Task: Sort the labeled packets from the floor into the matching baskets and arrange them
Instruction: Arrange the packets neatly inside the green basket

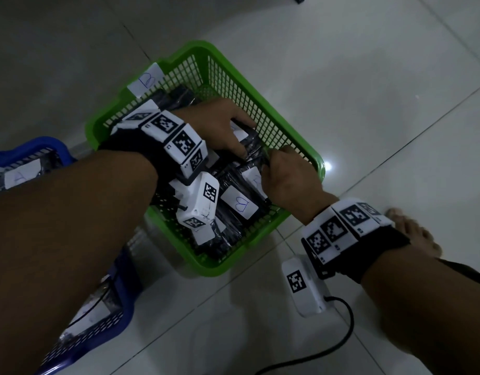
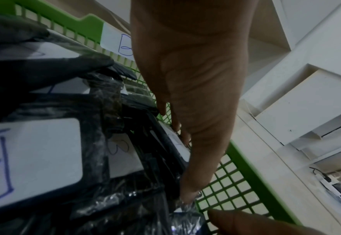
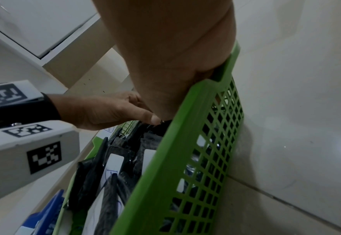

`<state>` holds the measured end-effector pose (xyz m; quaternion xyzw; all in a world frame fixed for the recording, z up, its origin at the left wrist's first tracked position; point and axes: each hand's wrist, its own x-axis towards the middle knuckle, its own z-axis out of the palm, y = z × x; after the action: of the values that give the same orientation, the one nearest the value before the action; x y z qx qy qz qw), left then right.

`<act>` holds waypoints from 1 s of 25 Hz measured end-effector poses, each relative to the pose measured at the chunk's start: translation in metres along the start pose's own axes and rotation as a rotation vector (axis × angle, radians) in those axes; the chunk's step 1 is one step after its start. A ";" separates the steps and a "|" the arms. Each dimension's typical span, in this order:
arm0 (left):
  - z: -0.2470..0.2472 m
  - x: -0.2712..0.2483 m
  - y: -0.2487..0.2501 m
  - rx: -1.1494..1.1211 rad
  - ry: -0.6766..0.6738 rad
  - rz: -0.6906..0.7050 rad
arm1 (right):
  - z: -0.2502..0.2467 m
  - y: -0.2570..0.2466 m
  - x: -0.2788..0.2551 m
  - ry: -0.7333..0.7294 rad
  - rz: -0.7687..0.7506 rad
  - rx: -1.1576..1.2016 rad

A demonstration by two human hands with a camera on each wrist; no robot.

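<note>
A green basket (image 1: 195, 47) with a white "B" tag (image 1: 147, 79) holds several black plastic-wrapped packets, each with a white label. Both hands are inside it near the right wall. My left hand (image 1: 244, 138) spans one black packet (image 1: 251, 147), with its thumb on the near side and its fingers over the far edge. My right hand (image 1: 268, 161) pinches the same packet's crinkled plastic edge with curled fingers. In the left wrist view the left hand's fingers (image 2: 183, 138) run down along that packet (image 2: 165, 151). The right wrist view shows the basket wall (image 3: 165, 159) and the left hand (image 3: 145, 114); the right fingertips are hidden.
A blue basket (image 1: 44, 144) tagged "A", also holding packets, sits at the left, partly behind my left forearm. Another "B" packet (image 1: 240, 204) lies flat in the green basket's near part. A bare foot (image 1: 415, 228) and a black cable (image 1: 341, 334) are on the tiled floor at the right.
</note>
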<state>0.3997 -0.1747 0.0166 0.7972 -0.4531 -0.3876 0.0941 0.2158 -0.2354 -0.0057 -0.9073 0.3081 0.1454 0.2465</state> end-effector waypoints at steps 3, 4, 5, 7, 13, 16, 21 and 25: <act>-0.003 0.001 -0.002 0.076 -0.015 -0.002 | 0.000 -0.003 -0.001 -0.003 -0.018 -0.019; -0.001 0.002 -0.002 0.112 0.008 0.017 | 0.002 -0.003 -0.001 0.010 -0.027 -0.023; 0.001 0.002 -0.001 0.143 0.038 0.041 | 0.003 -0.003 -0.001 0.016 -0.027 -0.029; 0.006 0.003 -0.001 0.182 0.103 0.075 | 0.004 -0.001 0.001 0.015 -0.017 -0.039; 0.013 -0.001 -0.014 0.131 0.247 0.189 | 0.006 -0.002 -0.002 0.102 -0.033 -0.013; 0.015 -0.004 -0.018 0.092 0.292 0.217 | 0.003 -0.001 -0.004 0.111 -0.058 0.032; 0.014 -0.017 -0.016 -0.049 0.392 0.238 | -0.002 0.002 0.005 -0.040 0.067 0.189; 0.019 -0.028 -0.016 -0.118 0.421 0.188 | -0.001 0.005 0.012 -0.147 0.092 0.244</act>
<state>0.3888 -0.1393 0.0109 0.8080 -0.4721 -0.2283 0.2685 0.2221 -0.2450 -0.0120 -0.8424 0.3456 0.1841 0.3701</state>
